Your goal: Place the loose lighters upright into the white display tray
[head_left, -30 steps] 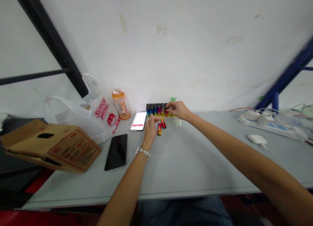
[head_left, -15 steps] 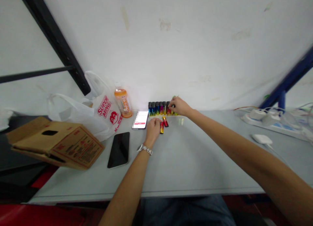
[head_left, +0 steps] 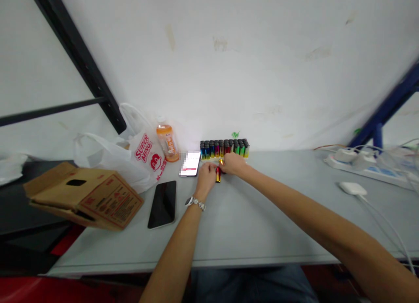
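Observation:
Several small coloured cylinders with dark tops, which look like lighters, stand upright in rows against the wall. In front of them, my right hand has its fingers closed on a red and gold lighter, partly hidden by the fingers. My left hand is just to the left, fingers pinched at the upper end of another red and gold lighter that lies on the table. Whether the left fingers grip it or only touch it is too small to tell.
Left on the table are a lit phone, an orange bottle, a dark phone, a plastic bag and an open carton. A power strip and white charger lie right.
My right hand has moved down and left from the right part of the rows to the loose lighters, and its fingers have closed there. The view has shifted slightly.

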A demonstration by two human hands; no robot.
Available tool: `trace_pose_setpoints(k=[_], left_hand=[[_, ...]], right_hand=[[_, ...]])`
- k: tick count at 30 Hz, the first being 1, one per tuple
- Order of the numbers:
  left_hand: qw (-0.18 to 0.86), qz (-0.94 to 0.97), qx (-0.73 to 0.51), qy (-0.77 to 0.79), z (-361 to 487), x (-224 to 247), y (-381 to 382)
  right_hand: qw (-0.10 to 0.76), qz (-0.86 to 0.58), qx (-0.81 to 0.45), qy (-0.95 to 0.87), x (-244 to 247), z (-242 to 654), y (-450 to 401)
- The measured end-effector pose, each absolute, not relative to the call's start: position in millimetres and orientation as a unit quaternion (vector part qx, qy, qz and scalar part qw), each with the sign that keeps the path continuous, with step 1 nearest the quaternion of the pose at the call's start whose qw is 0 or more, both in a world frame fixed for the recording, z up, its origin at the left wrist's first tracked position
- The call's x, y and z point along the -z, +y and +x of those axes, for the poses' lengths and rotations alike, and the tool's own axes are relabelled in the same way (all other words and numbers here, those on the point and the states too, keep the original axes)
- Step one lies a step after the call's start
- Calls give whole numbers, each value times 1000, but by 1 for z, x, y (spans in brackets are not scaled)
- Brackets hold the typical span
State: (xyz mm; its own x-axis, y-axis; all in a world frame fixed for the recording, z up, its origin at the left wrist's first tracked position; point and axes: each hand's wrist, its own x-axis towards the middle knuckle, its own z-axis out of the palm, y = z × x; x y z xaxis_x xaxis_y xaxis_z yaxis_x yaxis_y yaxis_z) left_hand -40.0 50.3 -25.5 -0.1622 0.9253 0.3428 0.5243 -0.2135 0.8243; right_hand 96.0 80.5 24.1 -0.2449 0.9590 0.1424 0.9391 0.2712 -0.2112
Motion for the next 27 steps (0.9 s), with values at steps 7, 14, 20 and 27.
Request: trace_pose_setpoints(k=[7, 14, 20, 27], left_hand=[[220, 610, -475, 595, -41, 23, 50], [198, 626, -469, 590, -40, 27, 52], [188, 634, -473, 582, -38, 31, 51], [184, 645, -463, 580, -36, 32, 52]], right_hand=[[139, -648, -120, -740, -17, 109, 89], [311, -548, -367, -684, -9, 148, 61], [558, -453, -419, -554, 1, 161, 40], [621, -417, -483, -455, 12, 150, 19]])
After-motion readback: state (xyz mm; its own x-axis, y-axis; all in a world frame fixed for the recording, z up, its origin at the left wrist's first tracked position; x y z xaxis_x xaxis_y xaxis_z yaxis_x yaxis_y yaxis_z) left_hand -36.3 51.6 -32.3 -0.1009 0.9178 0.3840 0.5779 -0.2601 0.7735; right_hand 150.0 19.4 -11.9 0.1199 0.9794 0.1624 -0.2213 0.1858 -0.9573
